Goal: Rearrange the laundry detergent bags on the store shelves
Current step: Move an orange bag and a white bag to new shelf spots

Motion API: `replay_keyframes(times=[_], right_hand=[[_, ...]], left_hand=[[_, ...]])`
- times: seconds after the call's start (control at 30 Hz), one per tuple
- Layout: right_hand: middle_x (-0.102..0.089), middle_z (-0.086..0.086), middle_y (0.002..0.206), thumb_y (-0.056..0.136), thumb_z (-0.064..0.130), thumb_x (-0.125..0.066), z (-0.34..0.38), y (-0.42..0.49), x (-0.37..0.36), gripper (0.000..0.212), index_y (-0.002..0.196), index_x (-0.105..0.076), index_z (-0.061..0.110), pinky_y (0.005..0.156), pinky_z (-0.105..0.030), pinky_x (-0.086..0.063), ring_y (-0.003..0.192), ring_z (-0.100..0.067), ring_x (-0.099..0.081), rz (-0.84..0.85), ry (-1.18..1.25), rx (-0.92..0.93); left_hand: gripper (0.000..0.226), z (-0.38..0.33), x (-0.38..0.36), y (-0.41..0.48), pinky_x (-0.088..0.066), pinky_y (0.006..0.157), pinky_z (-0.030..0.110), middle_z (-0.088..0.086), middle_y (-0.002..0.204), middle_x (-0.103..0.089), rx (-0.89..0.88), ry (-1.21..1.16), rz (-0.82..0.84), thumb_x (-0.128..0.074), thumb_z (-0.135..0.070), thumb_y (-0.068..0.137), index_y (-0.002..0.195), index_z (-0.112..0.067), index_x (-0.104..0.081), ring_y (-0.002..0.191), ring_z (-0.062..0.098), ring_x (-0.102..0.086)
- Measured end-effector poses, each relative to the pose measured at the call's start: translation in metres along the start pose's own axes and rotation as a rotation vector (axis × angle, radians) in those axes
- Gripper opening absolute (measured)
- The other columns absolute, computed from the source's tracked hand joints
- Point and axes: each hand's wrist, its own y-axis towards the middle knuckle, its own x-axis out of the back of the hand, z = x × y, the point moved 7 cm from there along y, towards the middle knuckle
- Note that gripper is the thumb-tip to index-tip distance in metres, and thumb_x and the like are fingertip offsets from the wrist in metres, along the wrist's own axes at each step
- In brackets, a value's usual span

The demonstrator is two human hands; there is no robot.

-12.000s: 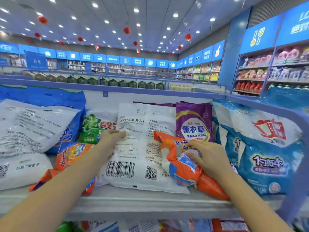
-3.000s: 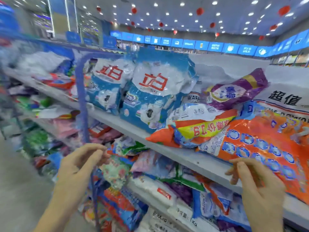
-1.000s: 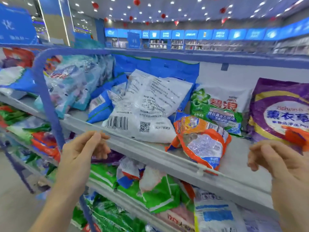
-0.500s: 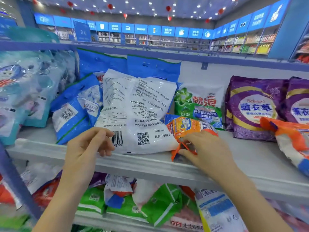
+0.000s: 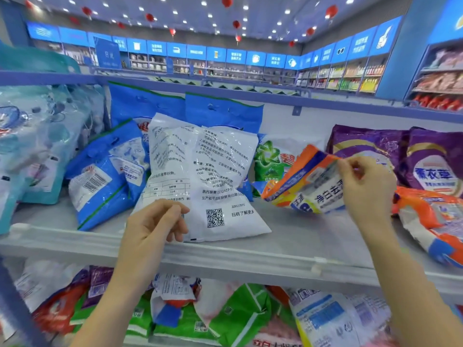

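Note:
My right hand pinches the top edge of a small orange and blue detergent bag and holds it lifted and tilted above the grey shelf. My left hand hovers with loosely curled fingers in front of the lower left corner of a big white bag that leans back in the middle of the shelf; it holds nothing that I can see. A green and white bag stands behind the lifted bag. Two purple bags stand at the right.
Blue bags lean at the left of the white one, with pale teal bags further left. Another orange bag lies at the right edge. The shelf below holds green, white and red bags. A blue upright post stands at lower left.
My right hand has picked the small orange bag up off the shelf and moved it to the right. My left hand has barely moved.

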Motion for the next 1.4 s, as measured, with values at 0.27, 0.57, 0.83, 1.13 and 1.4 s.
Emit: replay_keyframes(times=[0.27,0.57,0.83,1.13,1.4], right_hand=[[-0.058,0.011,0.053,0.094,0.019,-0.054,-0.026,0.036,0.032,0.029,0.066,-0.057,0.02,0.059,-0.03,-0.046,0.06,-0.011,-0.053,-0.142,0.531,-0.352],[-0.063,-0.014,0.121,0.097,0.026,-0.046,-0.005,0.015,0.019,0.036,0.123,-0.055,0.004,0.09,-0.052,-0.05,0.109,-0.029,-0.062,0.121,1.202,-0.782],[-0.071,-0.01,0.101,0.099,0.025,-0.036,0.015,0.004,0.013,0.034,0.116,-0.06,0.009,0.066,-0.039,-0.055,0.087,-0.024,-0.069,0.501,1.371,-0.744],[-0.074,0.004,0.075,0.066,0.037,-0.069,0.072,-0.009,-0.014,0.016,0.072,-0.077,0.025,0.057,-0.025,-0.056,0.069,-0.01,-0.071,0.709,1.24,-0.275],[-0.074,0.003,0.072,0.066,0.028,-0.068,0.187,-0.074,-0.074,0.009,0.067,-0.077,0.026,0.056,-0.024,-0.056,0.065,-0.011,-0.071,0.892,1.413,-0.242]], left_hand=[[0.014,-0.003,-0.069,0.009,-0.05,0.065,0.021,0.002,0.079,-0.069,0.042,0.084,0.184,-0.069,-0.026,0.075,0.088,-0.023,-0.068,0.074,0.012,-0.064],[0.075,-0.007,-0.152,0.026,-0.051,0.075,0.015,-0.02,0.112,-0.06,0.165,-0.007,0.32,-0.082,-0.046,0.062,0.123,-0.034,-0.04,0.1,-0.003,-0.061],[0.047,-0.034,-0.128,0.008,-0.048,0.056,0.008,-0.026,0.073,-0.071,0.089,0.072,0.141,-0.089,-0.043,0.05,0.087,-0.029,-0.064,0.071,-0.006,-0.067],[0.035,-0.059,-0.037,-0.047,-0.048,0.055,0.007,-0.02,0.071,-0.072,0.107,0.145,-0.094,-0.091,-0.046,0.044,0.072,-0.035,-0.073,0.067,-0.003,-0.069],[0.029,-0.077,0.08,-0.109,-0.051,0.061,0.011,-0.019,0.083,-0.074,0.187,0.246,-0.212,-0.081,-0.039,0.059,0.082,-0.052,-0.071,0.076,0.003,-0.071]])
